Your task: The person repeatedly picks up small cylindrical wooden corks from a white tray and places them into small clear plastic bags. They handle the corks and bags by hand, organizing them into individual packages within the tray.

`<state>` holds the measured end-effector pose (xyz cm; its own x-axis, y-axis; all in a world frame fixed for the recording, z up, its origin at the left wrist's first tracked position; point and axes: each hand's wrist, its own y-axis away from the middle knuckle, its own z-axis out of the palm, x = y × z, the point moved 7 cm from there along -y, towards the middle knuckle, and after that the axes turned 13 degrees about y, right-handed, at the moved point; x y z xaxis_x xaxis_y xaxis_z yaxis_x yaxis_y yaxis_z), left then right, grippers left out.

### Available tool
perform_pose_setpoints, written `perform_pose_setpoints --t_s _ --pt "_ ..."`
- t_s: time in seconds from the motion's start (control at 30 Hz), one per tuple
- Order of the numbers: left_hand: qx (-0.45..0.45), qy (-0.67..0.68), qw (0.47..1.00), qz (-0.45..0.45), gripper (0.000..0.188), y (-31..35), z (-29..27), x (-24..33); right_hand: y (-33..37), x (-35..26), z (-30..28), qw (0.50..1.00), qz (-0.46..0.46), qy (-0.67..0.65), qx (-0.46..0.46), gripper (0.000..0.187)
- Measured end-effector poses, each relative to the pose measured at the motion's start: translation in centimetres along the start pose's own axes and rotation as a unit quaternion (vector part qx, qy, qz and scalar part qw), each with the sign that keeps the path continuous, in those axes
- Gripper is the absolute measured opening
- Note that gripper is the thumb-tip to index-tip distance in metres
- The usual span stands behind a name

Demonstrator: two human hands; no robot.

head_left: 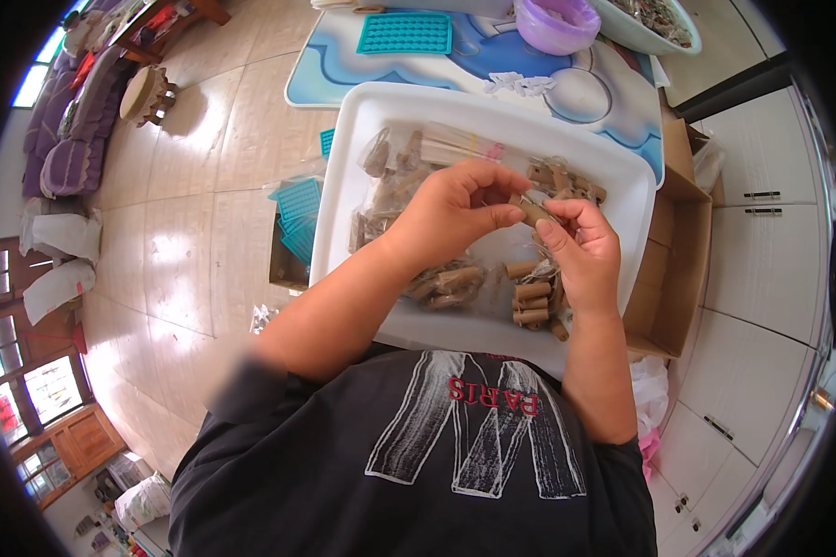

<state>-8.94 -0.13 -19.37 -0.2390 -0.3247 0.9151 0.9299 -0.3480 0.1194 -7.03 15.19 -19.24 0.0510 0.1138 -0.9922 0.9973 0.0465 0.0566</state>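
Above white tub [345,172] | left hand [460,206] + right hand [582,249] | grip pinched: brown tube [533,212] (short)

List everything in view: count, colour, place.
Held tube: one, brown, between hands
Loose tubes: several, brown, tub's right
Bagged pieces: several, brown, tub's left half
Tub: one, white, centre
Grid trays: several, teal, table, tub's left
Table: one, blue-and-white, beyond tub
Bowl: one, purple, on table
Basin: one, pale, right of bowl
Cardboard boxes: at least two, brown, flanking tub
Stool: one, brown, upper-left floor
Sofa: one, purple, upper left
Cabinets: several, white, right side
Shirt: one, black, lower centre
Left hand: one, bare, on tube
Right hand: one, bare, on tube
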Motion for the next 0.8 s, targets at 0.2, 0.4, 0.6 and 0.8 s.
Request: perform_pose_setpoints --t_s 0.2,0.4,0.6,0.8 --pt "0.203 -0.434 0.875 0.065 0.034 -0.8 -7.0 4.4 -0.2 0.8 -1.2 0.993 0.068 -0.076 0.054 0.019" --pt "0.231 -0.632 0.735 -0.082 0.037 -3.3 -8.2 3.1 -0.4 0.3 -1.1 0.993 0.060 -0.091 0.053 0.019" --pt "0.225 -0.642 0.733 -0.009 0.026 -3.6 -8.7 2.1 -0.3 0.8 -1.2 0.992 0.072 -0.096 0.041 0.020" --pt "0.260 -0.583 0.764 0.092 0.014 -1.2 -8.2 5.5 -0.2 0.8 -1.3 0.993 0.060 -0.092 0.048 0.022"
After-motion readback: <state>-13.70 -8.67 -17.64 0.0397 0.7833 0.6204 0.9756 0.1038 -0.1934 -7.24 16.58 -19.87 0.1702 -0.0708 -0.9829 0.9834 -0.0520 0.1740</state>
